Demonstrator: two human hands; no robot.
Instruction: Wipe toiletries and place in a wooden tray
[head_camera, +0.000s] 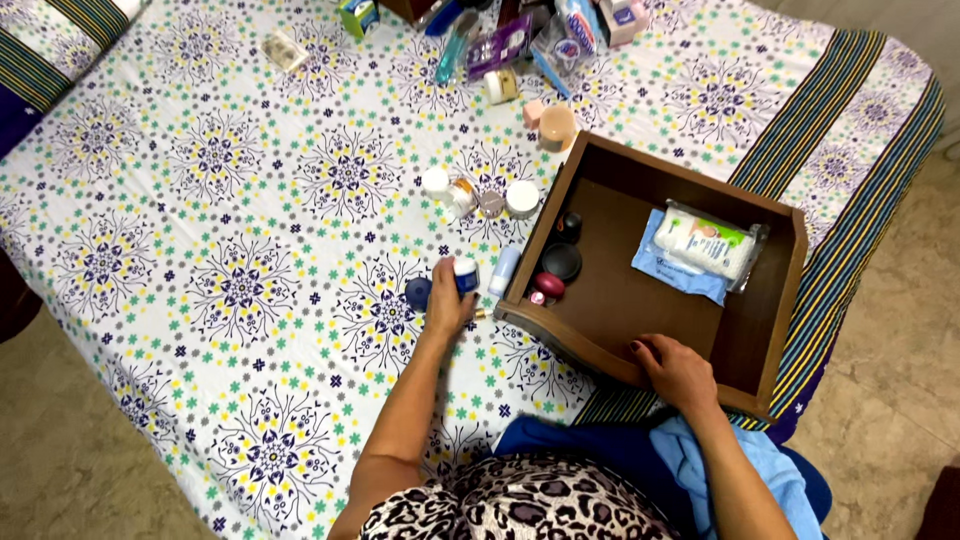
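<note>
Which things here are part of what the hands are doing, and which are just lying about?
In hand:
- left hand gripping a small blue jar
- right hand resting on the wooden drawer's front edge

Lying about:
- wipes pack and dark compact inside the drawer
- white-capped jars on the bedspread
- toiletries pile at the far edge
- blue cloth on the lap

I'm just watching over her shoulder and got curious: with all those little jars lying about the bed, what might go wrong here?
The left hand grips a small blue jar among loose bottles; a nudge could roll the white tube away on the soft sheet. The wooden drawer sits near the bed's edge, steadied only by the right hand, so it might tip or slide.
</note>
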